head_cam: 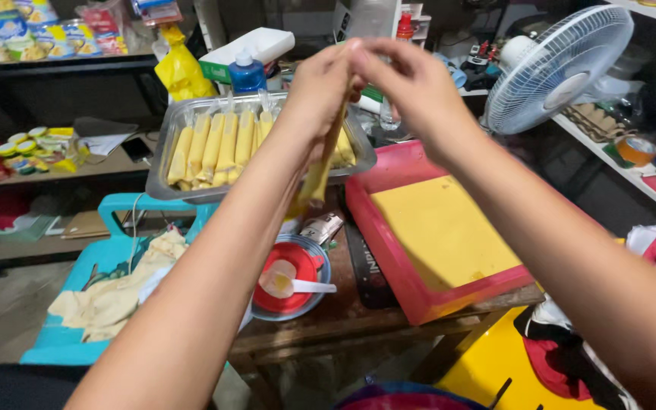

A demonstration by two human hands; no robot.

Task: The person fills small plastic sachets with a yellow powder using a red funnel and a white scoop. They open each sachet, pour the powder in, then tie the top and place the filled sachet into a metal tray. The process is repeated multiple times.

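Two hands, left hand (320,87) and right hand (411,83), are pinching a yellow ice-candy bag (320,171) between closed fingers. It is hanging above the metal tray (162,163) of filled bags.

long thin yellow filled plastic tube (319,171), hanging upright, top pinched at knot, above metal tray edge

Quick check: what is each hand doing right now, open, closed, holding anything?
Left hand: closed, pinching the top of a long yellow filled plastic bag.
Right hand: closed, pinching the same bag's top.
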